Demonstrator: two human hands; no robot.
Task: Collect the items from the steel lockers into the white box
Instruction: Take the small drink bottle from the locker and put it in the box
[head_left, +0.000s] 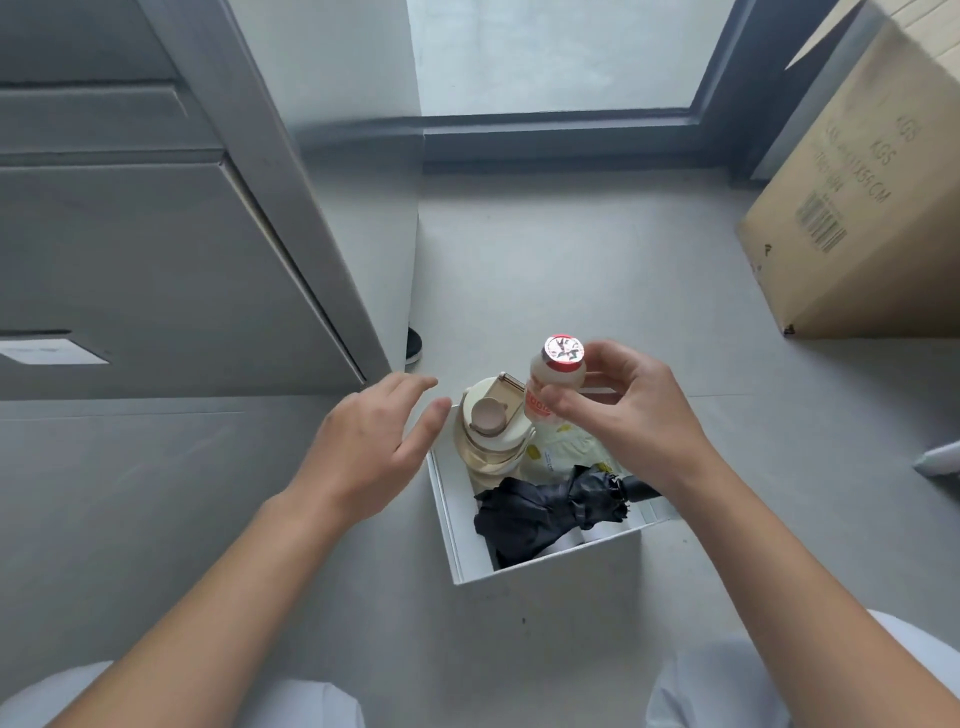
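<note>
**Small bottle held over the white box**

We held a small pale plastic bottle with a red foil lid (558, 382) upright above the open white box (451, 512) on the grey floor (597, 270). The fingers and thumb of our right hand (631, 415) pinched its body. Our left hand (371, 449) hovered at the box's left rim, fingers loose and gripping nothing. In the box sat a cream tumbler with a beige lid (491, 428), a folded black umbrella (545, 514) and a pale yellow-printed packet (566, 452). The grey steel lockers (156, 244) stood to the left, and a brown cardboard carton (862, 218) to the right.
</note>
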